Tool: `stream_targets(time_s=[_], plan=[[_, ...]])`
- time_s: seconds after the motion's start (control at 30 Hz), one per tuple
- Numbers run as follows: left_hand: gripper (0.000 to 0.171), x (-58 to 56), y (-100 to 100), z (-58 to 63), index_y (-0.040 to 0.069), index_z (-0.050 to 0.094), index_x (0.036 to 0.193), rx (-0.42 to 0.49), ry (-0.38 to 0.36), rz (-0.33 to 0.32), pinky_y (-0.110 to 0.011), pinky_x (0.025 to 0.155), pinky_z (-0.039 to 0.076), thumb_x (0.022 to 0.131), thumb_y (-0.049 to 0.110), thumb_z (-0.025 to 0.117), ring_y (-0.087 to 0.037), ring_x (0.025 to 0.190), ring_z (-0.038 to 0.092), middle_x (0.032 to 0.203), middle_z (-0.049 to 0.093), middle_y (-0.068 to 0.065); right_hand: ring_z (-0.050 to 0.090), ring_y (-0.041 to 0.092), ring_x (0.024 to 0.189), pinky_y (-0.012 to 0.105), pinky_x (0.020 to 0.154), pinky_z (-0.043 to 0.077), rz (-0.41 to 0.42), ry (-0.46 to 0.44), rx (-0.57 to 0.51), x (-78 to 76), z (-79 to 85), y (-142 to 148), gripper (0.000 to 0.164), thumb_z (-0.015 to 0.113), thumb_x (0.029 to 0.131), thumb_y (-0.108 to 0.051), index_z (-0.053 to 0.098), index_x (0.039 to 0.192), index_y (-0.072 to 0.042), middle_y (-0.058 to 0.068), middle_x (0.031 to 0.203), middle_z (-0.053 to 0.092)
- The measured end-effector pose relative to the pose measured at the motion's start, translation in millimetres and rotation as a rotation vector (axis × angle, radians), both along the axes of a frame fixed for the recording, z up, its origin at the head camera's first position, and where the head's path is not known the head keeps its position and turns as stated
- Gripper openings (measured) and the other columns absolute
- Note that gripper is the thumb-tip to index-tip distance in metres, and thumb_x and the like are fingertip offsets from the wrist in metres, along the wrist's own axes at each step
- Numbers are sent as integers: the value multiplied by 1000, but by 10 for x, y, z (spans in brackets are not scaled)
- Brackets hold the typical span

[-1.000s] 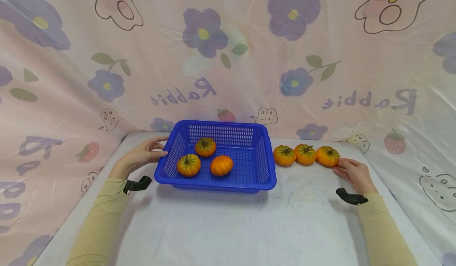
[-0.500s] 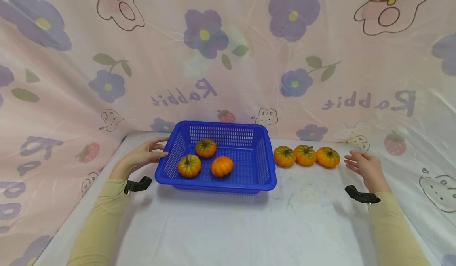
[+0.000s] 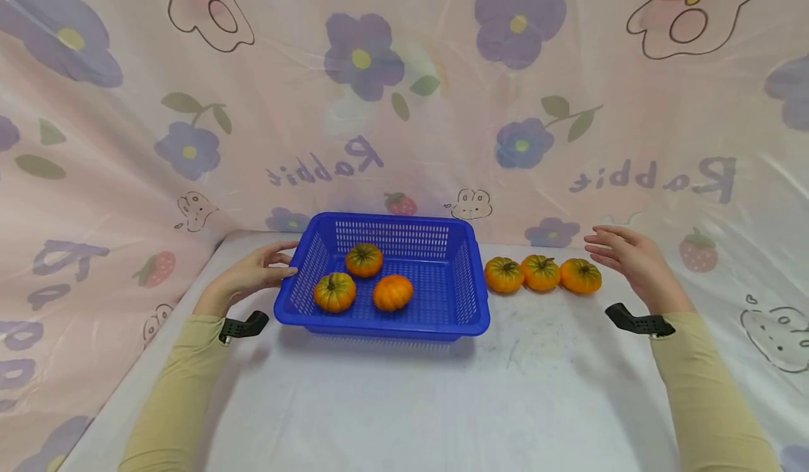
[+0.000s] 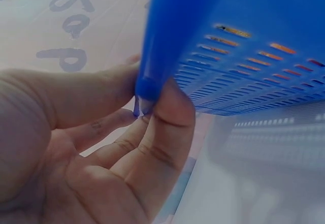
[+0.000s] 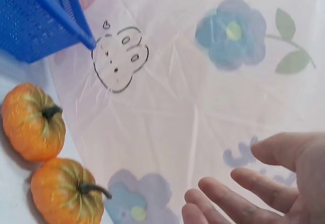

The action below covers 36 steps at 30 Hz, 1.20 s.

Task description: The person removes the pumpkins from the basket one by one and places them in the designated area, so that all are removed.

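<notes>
A blue plastic basket (image 3: 379, 328) with slotted sides holds three small orange pumpkins, among them a paler orange one (image 3: 393, 293) lying stem-down. My left hand (image 3: 255, 275) pinches the basket's left rim; in the left wrist view the thumb and fingers close on the blue edge (image 4: 157, 56). On the table right of the basket, three more pumpkins stand in a row: a left one (image 3: 503, 275), a middle one (image 3: 541, 273) and a right one (image 3: 581, 276). My right hand (image 3: 635, 258) is raised above and right of the row, fingers spread and holding nothing.
A white-covered table (image 3: 392, 402) carries everything. Behind it and at both sides hangs a pink patterned cloth (image 3: 430, 149) with flowers and rabbits, close behind the basket and the row. Dark wrist mounts (image 3: 638, 321) sit on both sleeves.
My right hand has let go of the rightmost pumpkin, drawn away to the right, then risen above the row. The left hand, basket and pumpkins stay in place.
</notes>
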<state>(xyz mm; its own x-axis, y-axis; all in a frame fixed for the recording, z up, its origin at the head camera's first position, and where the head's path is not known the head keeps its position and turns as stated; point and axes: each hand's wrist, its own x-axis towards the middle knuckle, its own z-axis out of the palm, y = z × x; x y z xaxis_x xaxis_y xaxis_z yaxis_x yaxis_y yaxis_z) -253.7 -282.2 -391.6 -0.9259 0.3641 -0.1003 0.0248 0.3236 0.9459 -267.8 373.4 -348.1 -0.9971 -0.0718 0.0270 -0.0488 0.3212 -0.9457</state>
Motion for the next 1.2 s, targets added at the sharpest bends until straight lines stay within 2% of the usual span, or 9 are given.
stream_targets(time_s=[0.17,0.27,0.43,0.47,0.63,0.83,1.07,1.2], plan=[[71,3,0,2,5,20,152,-5,9,5,-39,88,52,95,13,61,-32,100,62,125,46,-30,59,9,109,23,90,47,49,-4,20,-17,133,-193,70,50,97,-44,29,145,1,5,128,54],[71,7,-2,7,5,20,152,-11,10,5,-39,88,52,95,13,61,-32,100,61,126,46,-30,58,9,110,25,93,45,78,-2,38,-39,181,-309,67,47,98,-44,30,145,1,4,129,54],[72,7,-16,15,5,19,152,-17,9,4,-40,88,52,95,14,61,-33,101,61,125,46,-29,59,5,106,31,97,43,111,-7,34,-114,206,-517,63,47,99,-42,32,145,-2,13,136,50],[71,6,-17,17,5,19,152,-16,10,3,-40,88,52,95,14,61,-33,101,61,125,46,-29,59,7,107,32,98,42,119,-5,35,-127,210,-564,63,47,99,-42,32,145,-2,17,139,46],[70,2,-18,27,4,19,152,-5,15,-6,-40,89,51,95,13,60,-34,102,60,126,46,-30,58,17,112,33,97,43,157,33,53,-207,212,-849,58,49,99,-41,37,142,-5,20,136,48],[69,-2,-20,27,4,19,151,-5,13,-1,-38,88,52,95,11,60,-32,100,61,124,46,-29,54,32,117,38,97,44,289,102,27,-312,203,-1196,51,52,100,-29,40,141,-2,25,133,50],[70,6,-7,25,4,19,152,-1,5,6,-38,88,52,95,13,60,-32,100,61,124,46,-29,53,38,117,43,98,44,454,119,73,-390,148,-1548,48,57,97,-18,42,140,-2,25,130,52],[71,15,-2,19,4,19,152,-1,0,5,-39,89,51,95,13,60,-33,101,61,124,46,-29,54,34,116,47,100,42,513,110,132,-385,111,-1742,49,62,95,-18,45,140,-7,19,128,56]])
